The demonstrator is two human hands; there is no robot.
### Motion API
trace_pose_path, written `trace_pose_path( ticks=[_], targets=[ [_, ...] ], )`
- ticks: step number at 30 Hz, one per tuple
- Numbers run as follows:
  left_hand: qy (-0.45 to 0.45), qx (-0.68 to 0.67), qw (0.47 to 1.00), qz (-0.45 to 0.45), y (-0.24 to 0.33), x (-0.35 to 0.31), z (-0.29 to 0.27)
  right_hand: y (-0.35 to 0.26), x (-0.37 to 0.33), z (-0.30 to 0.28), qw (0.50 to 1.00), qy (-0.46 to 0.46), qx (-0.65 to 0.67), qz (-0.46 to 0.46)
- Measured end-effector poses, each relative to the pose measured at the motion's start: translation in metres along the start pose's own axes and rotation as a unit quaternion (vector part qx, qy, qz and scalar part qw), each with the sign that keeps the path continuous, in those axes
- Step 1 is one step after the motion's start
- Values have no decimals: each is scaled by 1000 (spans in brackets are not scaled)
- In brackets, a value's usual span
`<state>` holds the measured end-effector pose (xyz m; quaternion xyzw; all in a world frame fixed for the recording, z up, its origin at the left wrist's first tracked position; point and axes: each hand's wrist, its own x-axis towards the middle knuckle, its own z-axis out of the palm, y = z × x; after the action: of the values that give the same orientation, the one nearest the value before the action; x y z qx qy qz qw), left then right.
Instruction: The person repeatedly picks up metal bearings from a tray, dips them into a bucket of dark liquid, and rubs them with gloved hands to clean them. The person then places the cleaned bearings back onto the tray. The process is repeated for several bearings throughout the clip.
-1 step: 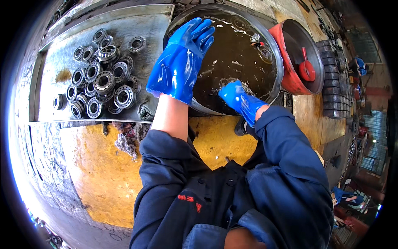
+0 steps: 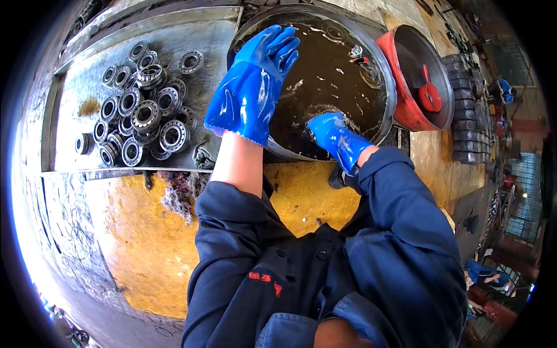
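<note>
A wide round tub [image 2: 390, 75] holds dark brown liquid [image 2: 325, 64] with pale streaks and bubbles on it. My left hand [image 2: 255, 72], in a long blue rubber glove, lies over the tub's left rim with its fingers stretched out and nothing visible in them. My right hand [image 2: 333, 133], gloved the same way, reaches into the liquid near the tub's near side. Its fingertips are under the surface, so whatever they may hold is hidden. Ripples surround that hand. Left of the tub, several steel roller bearings [image 2: 145, 115] lie heaped on a metal tray table [image 2: 197, 87].
A red-rimmed bucket [image 2: 406, 113] with a red scoop [image 2: 429, 95] inside stands right of the tub. Beyond it is a stack of dark blocks [image 2: 464, 110]. A grey rag [image 2: 204, 156] lies on the tray's near edge. Yellow board [image 2: 145, 243] covers the floor.
My right hand has shifted very slightly in the liquid, and the streaks and ripples around it have changed shape. My left hand stays in place.
</note>
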<state>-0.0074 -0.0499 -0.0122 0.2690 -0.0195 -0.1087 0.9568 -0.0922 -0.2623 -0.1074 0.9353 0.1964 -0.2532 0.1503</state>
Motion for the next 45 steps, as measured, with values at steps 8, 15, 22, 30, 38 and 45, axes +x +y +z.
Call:
trace_pose_path(
  ticks=[8, 15, 22, 30, 38, 45],
  targets=[
    [-17, 18, 999, -37, -17, -2, 8, 78, -62, -45, 897, 80, 397, 178],
    [30, 117, 987, -105, -29, -17, 24, 75, -96, -39, 733, 137, 628, 223],
    [17, 192, 971, -142, -58, -28, 30, 85, -93, -10, 629, 239, 723, 153],
    [57, 239, 932, -268, -89, -41, 43, 94, -115, -51, 588, 288, 738, 161],
    [42, 223, 923, -312, -109, -47, 70, 95, -109, -46, 555, 326, 751, 148],
    [-33, 592, 805, -26, -142, -14, -11, 86, -96, -42, 630, 290, 706, 143]
  ],
)
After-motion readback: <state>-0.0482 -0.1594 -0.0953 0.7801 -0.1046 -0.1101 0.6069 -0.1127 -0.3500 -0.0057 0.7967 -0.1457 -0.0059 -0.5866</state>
